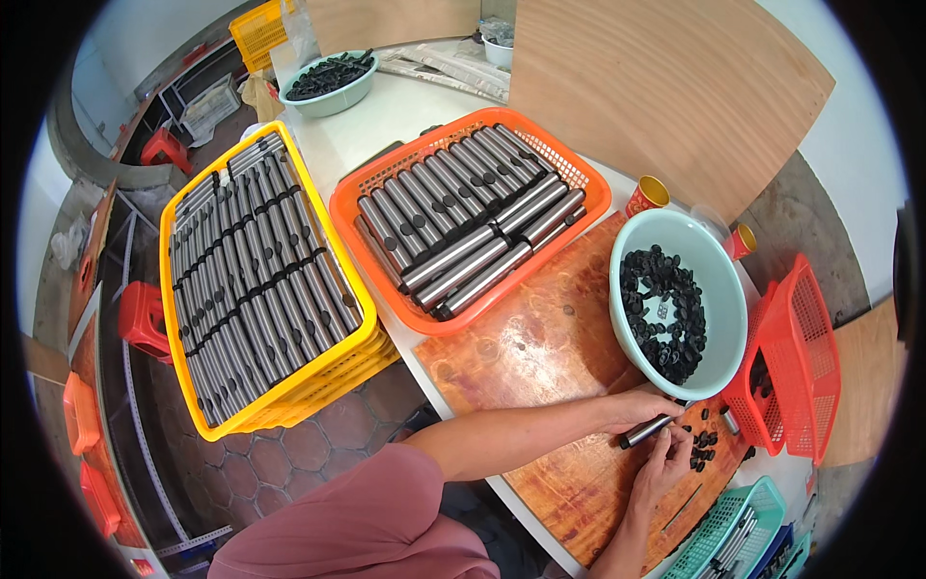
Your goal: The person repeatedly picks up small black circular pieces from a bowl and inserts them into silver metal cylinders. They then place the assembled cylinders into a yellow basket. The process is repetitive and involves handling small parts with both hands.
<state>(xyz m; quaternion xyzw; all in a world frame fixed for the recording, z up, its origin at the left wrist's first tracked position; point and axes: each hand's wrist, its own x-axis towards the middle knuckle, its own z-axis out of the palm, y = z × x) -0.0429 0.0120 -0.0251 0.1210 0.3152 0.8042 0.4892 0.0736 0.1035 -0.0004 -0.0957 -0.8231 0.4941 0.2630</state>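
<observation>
A short silver metal tube [647,431] with a black end lies slantwise between my hands, low over the wooden board. My left hand [632,409] comes in from the left and is closed around its far part, just below the rim of the pale green basin [632,352]. From below, my right hand [662,465] reaches up with its fingers bent against the tube's near side; what else its fingertips may pinch is too small to make out. Several loose black caps [706,449] lie on the board right beside my right hand. Many more black caps fill the basin.
An orange basket [598,198] of capped tubes stands beyond the board [521,362]. Stacked yellow crates [289,410] of tubes are at the left. Red baskets [805,357] and a green basket [767,497] line the right side. Another basin [333,101] stands at the back.
</observation>
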